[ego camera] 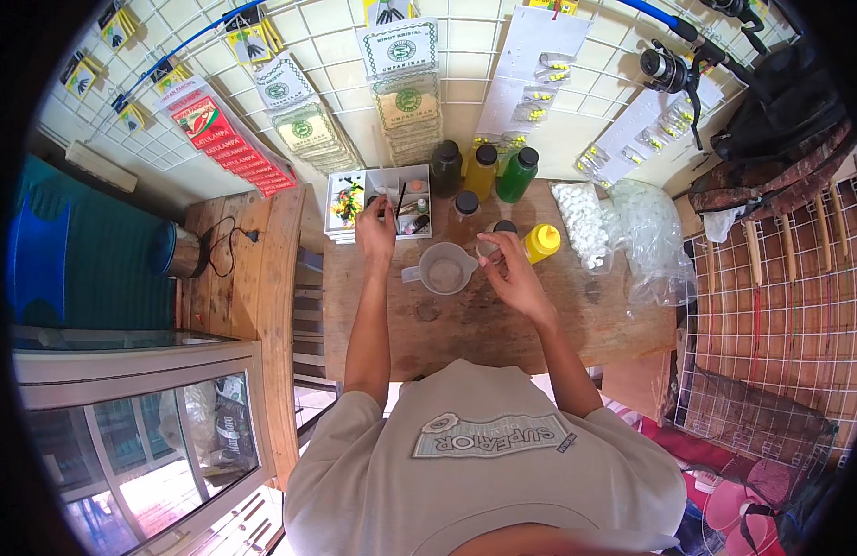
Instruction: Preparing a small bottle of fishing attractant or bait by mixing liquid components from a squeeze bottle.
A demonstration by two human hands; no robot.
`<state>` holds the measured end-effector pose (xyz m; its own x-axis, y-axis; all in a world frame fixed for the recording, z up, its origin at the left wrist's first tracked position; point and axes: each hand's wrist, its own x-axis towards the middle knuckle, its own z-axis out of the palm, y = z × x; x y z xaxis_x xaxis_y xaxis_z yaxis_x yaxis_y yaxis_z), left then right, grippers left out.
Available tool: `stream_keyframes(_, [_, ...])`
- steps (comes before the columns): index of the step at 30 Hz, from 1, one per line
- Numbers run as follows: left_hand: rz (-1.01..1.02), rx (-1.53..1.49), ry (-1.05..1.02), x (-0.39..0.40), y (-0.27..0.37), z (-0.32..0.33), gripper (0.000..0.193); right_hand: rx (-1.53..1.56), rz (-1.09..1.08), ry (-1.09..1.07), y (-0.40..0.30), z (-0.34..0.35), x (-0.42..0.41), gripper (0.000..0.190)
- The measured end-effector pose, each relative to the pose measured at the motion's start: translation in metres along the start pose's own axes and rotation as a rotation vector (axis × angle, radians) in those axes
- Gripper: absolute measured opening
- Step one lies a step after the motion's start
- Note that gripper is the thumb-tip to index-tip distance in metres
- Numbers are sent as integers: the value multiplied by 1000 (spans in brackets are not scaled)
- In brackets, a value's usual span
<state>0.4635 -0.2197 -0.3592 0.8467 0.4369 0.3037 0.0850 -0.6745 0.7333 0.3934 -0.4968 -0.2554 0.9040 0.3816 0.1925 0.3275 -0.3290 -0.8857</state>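
My left hand (377, 229) reaches over a white compartment tray (413, 174), fingers bent above a middle section. Something dark shows by its fingertips; whether they grip it cannot be told. In the tray lie bright coloured small pieces (347, 203), a dark stick (400, 199) and small bottles (422, 205). My right hand (517, 274) curls around a clear container (485, 249), which its fingers partly hide. A dark cap (505, 226) shows just behind that hand. Between my forearms stands a translucent measuring jug (445, 270), its handle to the left and its spout towards my right hand.
Capped bottles hold dark (446, 170), yellow (481, 174) and green (517, 176) contents; a clear one (466, 208) stands nearer. A yellow squeeze bottle (542, 243) is beside my right hand. Bagged white pieces (581, 222) and clear plastic bags (651, 236) lie right on the wooden table (435, 333).
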Motion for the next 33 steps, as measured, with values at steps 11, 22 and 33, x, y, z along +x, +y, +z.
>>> stream_keyframes(11, [148, -48, 173, -47, 65, -17, 42, -22, -14, 6, 7, -1, -5, 40])
stream_keyframes(22, [404, -217, -162, -105, 108, -21, 33, -319, -196, 75, 3, 0, -13, 37])
stream_keyframes(33, [442, -226, -167, -117, 135, -9, 33, -626, -197, 369, 2, -35, -15, 43])
